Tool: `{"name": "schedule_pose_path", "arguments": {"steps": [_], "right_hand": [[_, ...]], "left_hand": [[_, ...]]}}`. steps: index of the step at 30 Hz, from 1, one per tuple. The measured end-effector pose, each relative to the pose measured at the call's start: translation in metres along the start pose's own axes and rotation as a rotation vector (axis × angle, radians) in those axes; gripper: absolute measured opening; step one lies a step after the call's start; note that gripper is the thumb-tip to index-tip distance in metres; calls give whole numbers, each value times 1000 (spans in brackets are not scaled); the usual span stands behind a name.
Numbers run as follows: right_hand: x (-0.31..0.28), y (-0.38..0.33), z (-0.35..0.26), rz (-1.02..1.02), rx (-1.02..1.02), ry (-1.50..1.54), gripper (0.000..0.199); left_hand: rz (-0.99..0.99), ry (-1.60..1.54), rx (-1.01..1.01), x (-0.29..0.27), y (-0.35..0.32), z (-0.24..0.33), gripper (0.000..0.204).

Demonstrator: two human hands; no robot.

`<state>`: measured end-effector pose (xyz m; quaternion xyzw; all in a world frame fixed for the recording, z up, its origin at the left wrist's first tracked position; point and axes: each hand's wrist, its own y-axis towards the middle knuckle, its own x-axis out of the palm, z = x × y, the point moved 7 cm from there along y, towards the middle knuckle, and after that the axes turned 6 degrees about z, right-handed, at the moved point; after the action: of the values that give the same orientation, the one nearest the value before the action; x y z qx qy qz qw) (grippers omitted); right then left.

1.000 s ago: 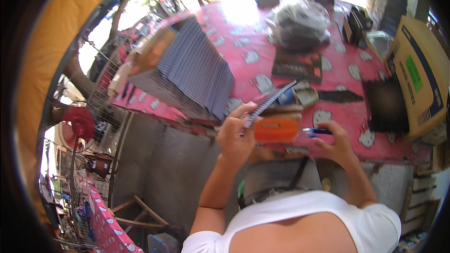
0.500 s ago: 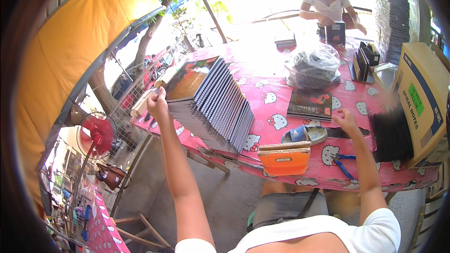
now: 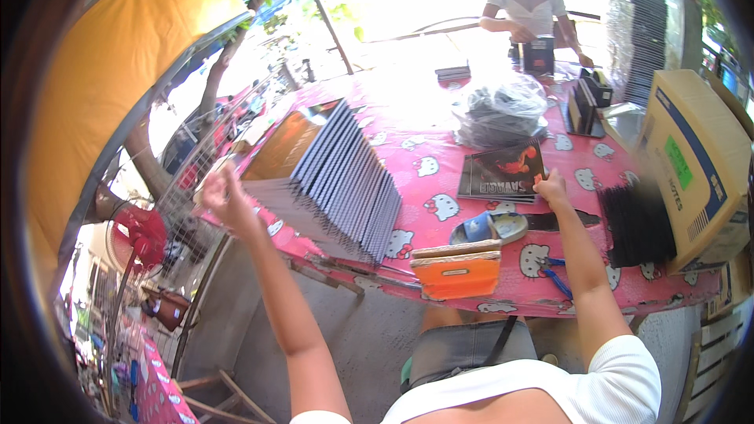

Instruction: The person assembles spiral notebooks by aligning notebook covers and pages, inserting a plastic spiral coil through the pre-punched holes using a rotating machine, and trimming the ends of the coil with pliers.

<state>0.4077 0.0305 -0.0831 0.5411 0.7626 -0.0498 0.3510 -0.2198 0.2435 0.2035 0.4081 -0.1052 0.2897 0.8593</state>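
A tall stack of spiral notebooks (image 3: 338,188) leans on the left of the table, its coil edges toward me. Beside the stack's left edge is my left hand (image 3: 226,196), slightly blurred, fingers apart and nothing visible in them. My right hand (image 3: 552,184) pinches the right edge of a dark notebook (image 3: 506,166) with a red picture on its cover. That notebook sits askew over another dark one, whose lower edge shows beneath it. Just below them lies a blue-strapped slipper (image 3: 487,228).
An orange-fronted block (image 3: 455,273) and blue-handled pliers (image 3: 556,276) lie along the near edge. Black coils (image 3: 640,224) and a cardboard box (image 3: 691,173) stand at right. Behind the notebook sits a plastic-wrapped bundle (image 3: 503,114). Across the table stands another person (image 3: 526,12).
My left hand has come off the stack's corner and moved outward. My right hand has closed on the dark notebook's edge, and the notebook has turned askew. The whole view has shifted slightly.
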Motion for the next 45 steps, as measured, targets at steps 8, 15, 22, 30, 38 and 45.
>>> {"name": "schedule_pose_path", "arguments": {"steps": [8,15,22,30,38,45], "right_hand": [[-100,-117,-115,25,-227,777,28],[-102,-189,-149,-254,-511,659,26],[-40,-215,-107,-389,-557,389,42],[-60,-249,-120,-429,-406,475,80],[-142,-66,8,236,-257,-713,49],[-144,-6,53,-109,28,-727,39]], "left_hand": [[-452,-306,50,6,-192,121,59],[-939,-127,-428,26,-258,74,21],[-946,-71,-387,10,-285,39,43],[-791,103,-582,-22,-356,-19,95],[-738,-31,-215,-7,-297,36,96],[-983,354,568,42,-340,131,83]]}}
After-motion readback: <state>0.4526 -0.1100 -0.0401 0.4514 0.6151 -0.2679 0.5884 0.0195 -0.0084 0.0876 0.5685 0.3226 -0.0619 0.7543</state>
